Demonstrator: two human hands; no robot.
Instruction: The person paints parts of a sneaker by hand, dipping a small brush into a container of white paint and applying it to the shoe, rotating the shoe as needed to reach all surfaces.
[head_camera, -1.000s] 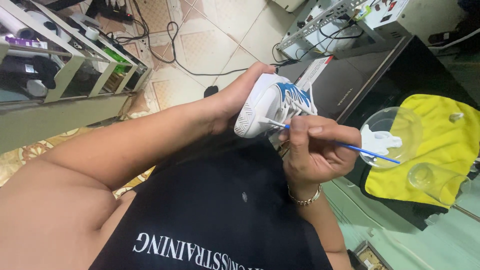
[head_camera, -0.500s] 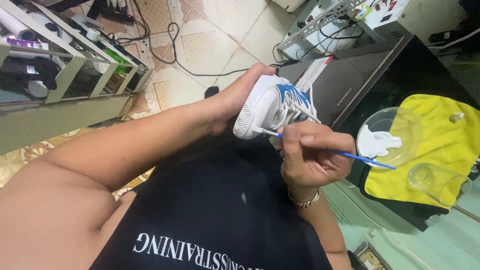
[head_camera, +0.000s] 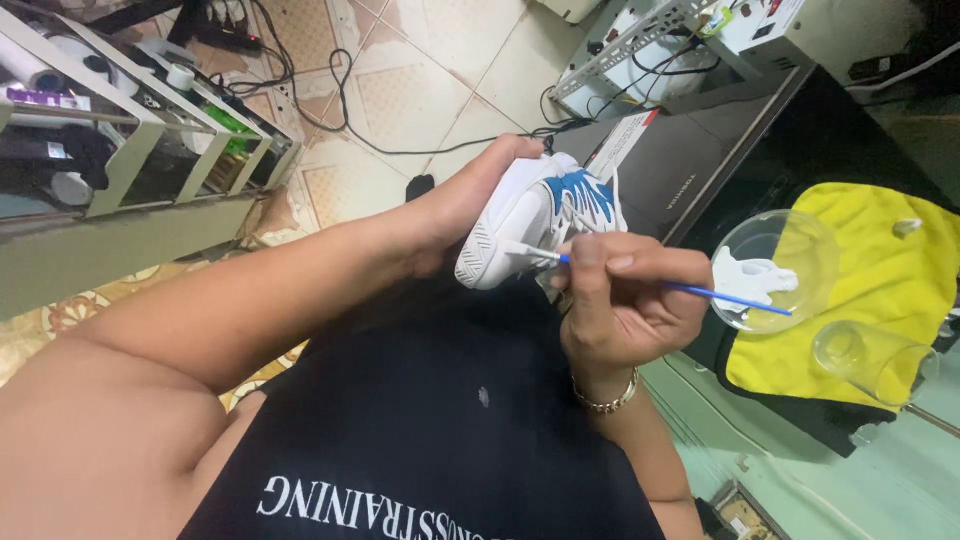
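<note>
Left hand (head_camera: 455, 205) grip wrapped round white-and-blue shoe (head_camera: 535, 225), held above lap, left of yellow cloth (head_camera: 880, 290). Right hand (head_camera: 625, 310) pinches thin brush (head_camera: 640, 278), tip at sole edge. Shoe likely light, stiff-soled; best held at heel.

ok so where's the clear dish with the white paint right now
In the head view the clear dish sits at the right, on the yellow cloth, just beyond the right hand holding the blue brush, with a clear cup nearby.
</note>
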